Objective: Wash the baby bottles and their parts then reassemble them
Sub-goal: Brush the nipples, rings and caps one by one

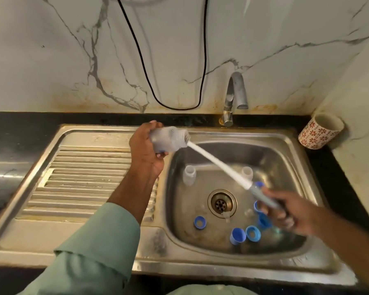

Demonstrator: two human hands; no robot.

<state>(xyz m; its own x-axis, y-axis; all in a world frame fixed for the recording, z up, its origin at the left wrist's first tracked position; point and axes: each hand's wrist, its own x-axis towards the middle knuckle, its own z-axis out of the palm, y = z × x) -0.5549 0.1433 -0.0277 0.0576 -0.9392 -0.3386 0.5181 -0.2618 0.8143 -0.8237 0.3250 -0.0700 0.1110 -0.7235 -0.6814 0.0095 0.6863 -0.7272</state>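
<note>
Head view: the left hand (146,149) holds a clear bottle (168,139) on its side above the left rim of the sink (294,145), fingers and thumb curled around its base, the mouth pointing right toward the basin. A brush (219,163) with a long white stem goes from the bottle mouth down to the right; its grey handle is gripped by the right hand (285,211), whose fingers are closed around it, though this hand is blurred. In the basin two more clear bottles stand upright, one (189,175) at the left and one (247,172) at the right behind the stem. Near the drain (222,203) lie blue parts: a ring (199,222) at the left, a cap (237,236) and another ring (253,233) at the front, and more blue pieces partly hidden under the right hand. A tap (235,96) stands behind the basin, closed as no water shows. A patterned cup (321,130) stands on the black counter (19,133) at the right. A black cable (205,60) hangs on the marble wall.
</note>
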